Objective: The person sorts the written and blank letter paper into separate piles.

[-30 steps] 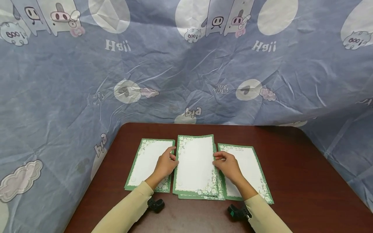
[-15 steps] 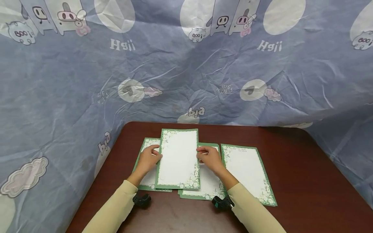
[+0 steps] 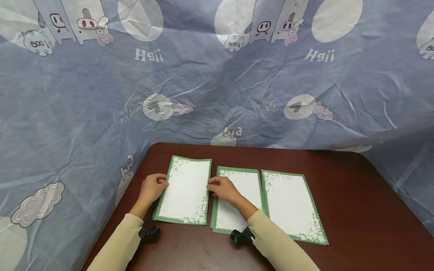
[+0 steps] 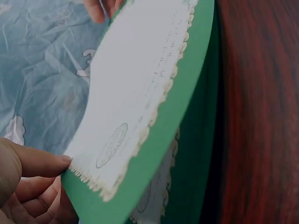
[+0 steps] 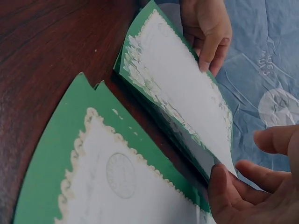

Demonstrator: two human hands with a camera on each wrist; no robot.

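Note:
Both hands hold a white sheet of paper [image 3: 186,190] with a green border and floral trim over the left pile. My left hand [image 3: 150,188] pinches its left edge, the thumb on the printed face in the left wrist view. At the right edge, my right hand [image 3: 226,190] pinches the paper between its fingertips, one digit standing apart in the right wrist view. The held sheet bows between the hands. Beneath it, another green-bordered sheet [image 4: 154,191] shows in the left wrist view; most of that pile is hidden.
A middle pile of matching sheets [image 3: 237,182] lies partly under the right forearm, slightly fanned. Beside it is a right-hand pile [image 3: 291,203]. All rest on a dark red-brown table [image 3: 356,210], with a blue printed cloth [image 3: 237,82] hanging behind.
Both hands have carried the sheet leftward from over the middle pile to over the left pile, uncovering the middle pile. The head view has shifted slightly.

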